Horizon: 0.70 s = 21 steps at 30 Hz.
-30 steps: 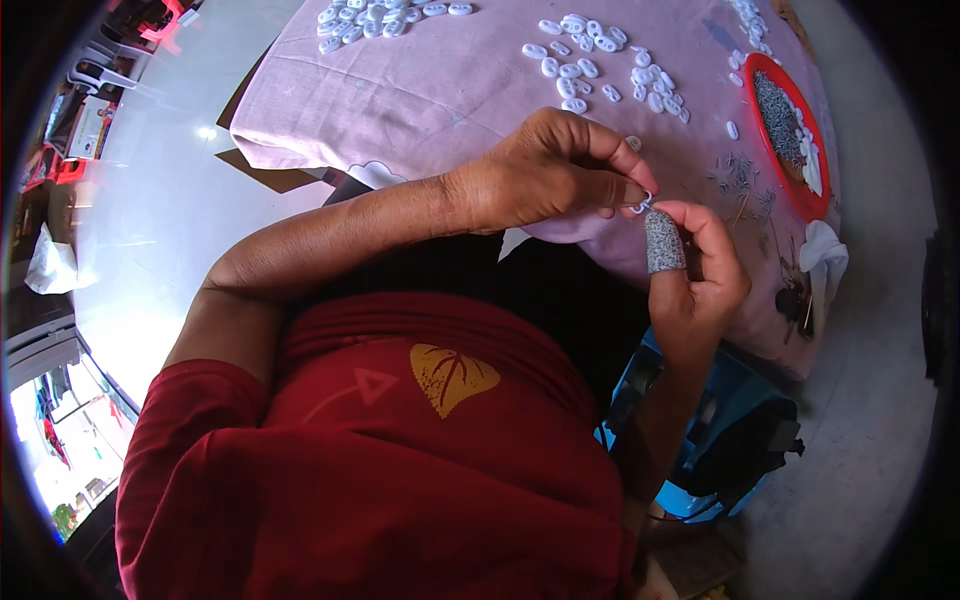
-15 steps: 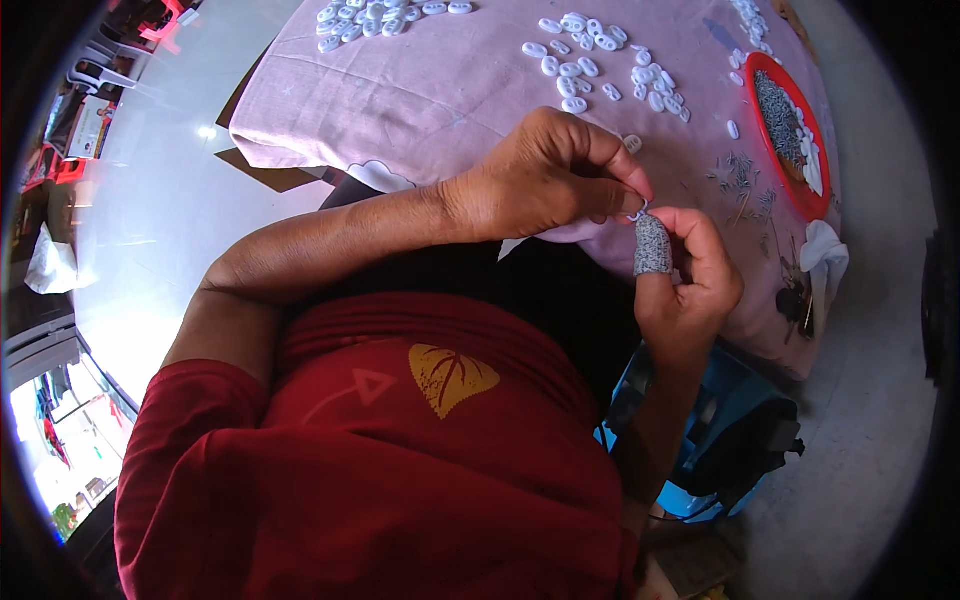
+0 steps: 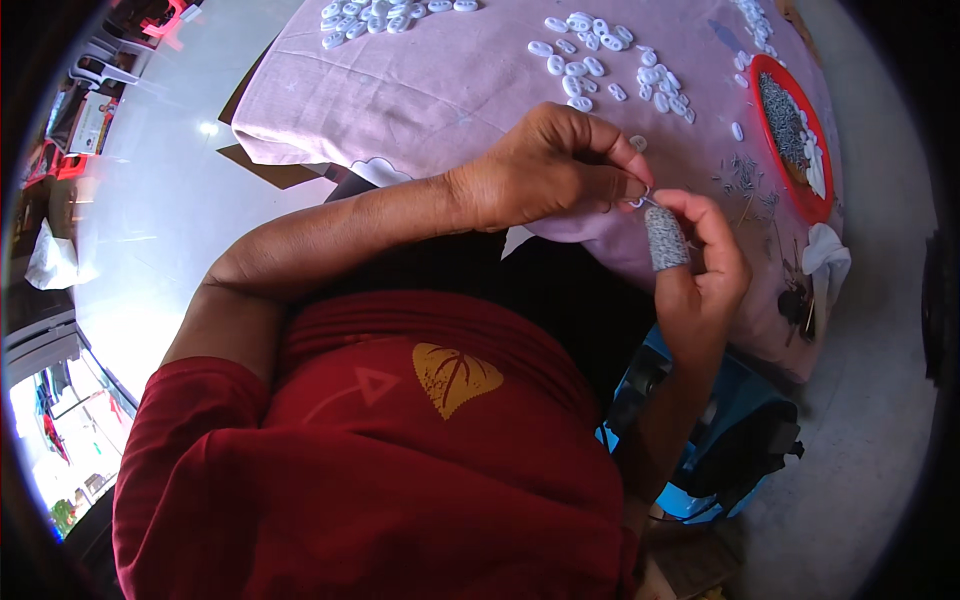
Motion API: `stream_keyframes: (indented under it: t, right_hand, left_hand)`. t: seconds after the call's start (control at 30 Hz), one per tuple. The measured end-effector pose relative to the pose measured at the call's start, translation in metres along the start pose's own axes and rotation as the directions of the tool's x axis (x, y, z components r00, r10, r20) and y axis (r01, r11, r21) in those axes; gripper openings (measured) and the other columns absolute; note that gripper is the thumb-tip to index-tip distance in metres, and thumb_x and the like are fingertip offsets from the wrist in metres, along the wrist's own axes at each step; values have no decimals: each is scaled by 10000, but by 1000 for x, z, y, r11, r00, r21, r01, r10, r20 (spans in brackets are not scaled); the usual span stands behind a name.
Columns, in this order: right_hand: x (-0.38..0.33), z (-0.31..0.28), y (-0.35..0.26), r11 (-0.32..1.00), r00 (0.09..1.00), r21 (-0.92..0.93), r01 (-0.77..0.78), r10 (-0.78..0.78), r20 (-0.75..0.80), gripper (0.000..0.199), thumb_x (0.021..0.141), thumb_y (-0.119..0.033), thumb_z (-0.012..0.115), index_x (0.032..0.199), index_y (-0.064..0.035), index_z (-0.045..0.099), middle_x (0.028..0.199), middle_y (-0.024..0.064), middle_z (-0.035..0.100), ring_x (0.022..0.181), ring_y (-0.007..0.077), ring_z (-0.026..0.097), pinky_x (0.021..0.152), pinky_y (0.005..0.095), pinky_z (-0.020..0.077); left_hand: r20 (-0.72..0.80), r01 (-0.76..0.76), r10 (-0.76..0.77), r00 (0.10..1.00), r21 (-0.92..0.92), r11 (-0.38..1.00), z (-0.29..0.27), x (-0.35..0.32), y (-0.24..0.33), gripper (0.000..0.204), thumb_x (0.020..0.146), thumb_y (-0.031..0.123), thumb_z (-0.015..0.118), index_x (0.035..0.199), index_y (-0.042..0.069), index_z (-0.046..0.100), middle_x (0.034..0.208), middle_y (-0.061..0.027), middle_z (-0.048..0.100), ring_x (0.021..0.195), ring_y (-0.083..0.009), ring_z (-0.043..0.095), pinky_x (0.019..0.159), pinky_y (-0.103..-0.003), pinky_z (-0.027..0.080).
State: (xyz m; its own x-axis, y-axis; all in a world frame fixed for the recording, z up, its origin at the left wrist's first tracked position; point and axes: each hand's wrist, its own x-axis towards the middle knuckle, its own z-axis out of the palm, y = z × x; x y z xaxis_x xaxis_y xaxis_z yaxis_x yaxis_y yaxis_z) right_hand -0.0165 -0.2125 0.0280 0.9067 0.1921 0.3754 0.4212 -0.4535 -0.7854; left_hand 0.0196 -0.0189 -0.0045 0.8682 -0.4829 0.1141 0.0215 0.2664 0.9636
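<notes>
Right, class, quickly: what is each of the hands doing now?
Left hand: closed, pinching a small white piece.
Right hand: closed, its grey sleeved finger at the same piece.

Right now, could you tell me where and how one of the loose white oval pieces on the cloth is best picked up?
Pinch a white oval piece across its narrow width with thumb and forefinger, coming straight down from above. It seems to lie flat on the pink cloth, apart from the clusters, so its long sides are free. The red tray beside it leaves room.
</notes>
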Motion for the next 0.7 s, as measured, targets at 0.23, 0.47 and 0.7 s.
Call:
stream_keyframes:
  t: [0.23, 0.47, 0.7]
  right_hand:
    - [0, 0, 7, 993, 999, -114, 35, -32, 21, 115, 827, 5, 634, 941, -5, 638, 770, 67, 620, 638, 127, 555, 531, 237, 401]
    - [1, 8, 12, 985, 993, -129, 119, -120, 1, 102, 809, 9, 653, 907, -10, 631, 745, 83, 615, 599, 149, 572, 527, 263, 435]
    - [-1, 13, 13, 995, 996, -52, 88, -89, -8, 96, 807, 17, 652, 900, 1, 633, 743, 87, 618, 606, 139, 578, 543, 265, 453]
  left_hand:
    - [3, 37, -36, 999, -39, 999, -3, 3, -5, 147, 923, 59, 643, 1048, -5, 685, 911, -48, 695, 840, -87, 646, 731, -216, 518]
    - [20, 22, -22, 1000, -35, 999, -5, 3, -8, 135, 915, 58, 654, 1028, -4, 694, 889, -48, 696, 776, -76, 622, 700, -215, 500]
    - [-34, 29, -31, 999, -49, 998, -2, 0, -10, 141, 918, 59, 649, 1033, -10, 692, 903, -52, 698, 848, -99, 653, 819, -240, 527]
